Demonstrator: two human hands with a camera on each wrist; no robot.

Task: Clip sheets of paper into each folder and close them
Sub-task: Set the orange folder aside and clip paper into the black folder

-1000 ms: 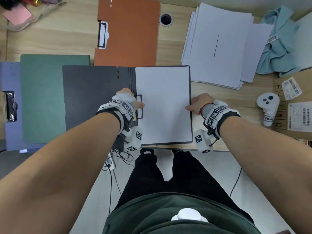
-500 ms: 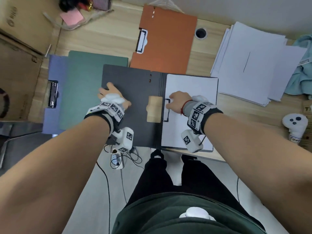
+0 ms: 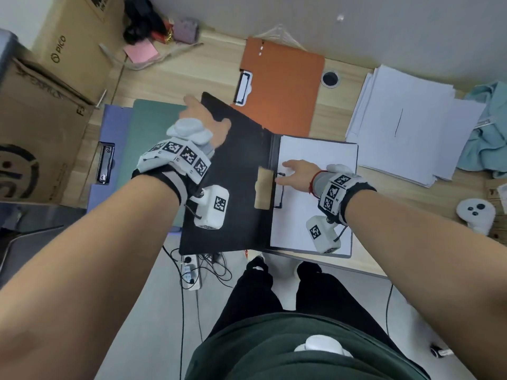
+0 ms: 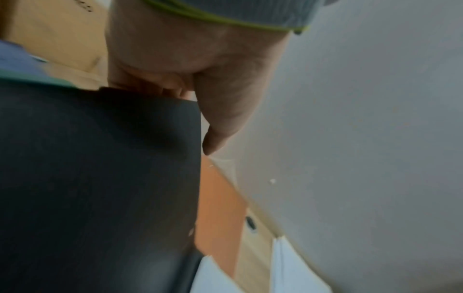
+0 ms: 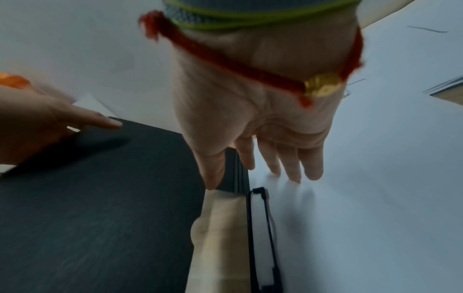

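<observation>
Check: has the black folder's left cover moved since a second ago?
Yes. The black cover, flat on the green folder before, is lifted and swinging toward the paper, held by the left hand.

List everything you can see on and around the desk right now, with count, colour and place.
black folder: 1, open at desk front, cover half raised
clipped sheet: 1, white, in it
orange folder: 1, behind it
green folder: 1, left, lying on the purple one
purple folder: 1, far left
paper stack: 1, white, right
cloth: 1, teal, far right
controller: 1, white, right edge
cardboard boxes: 2, brown, left
left hand: grips the cover's edge
right hand: flat on the sheet by the clip
</observation>
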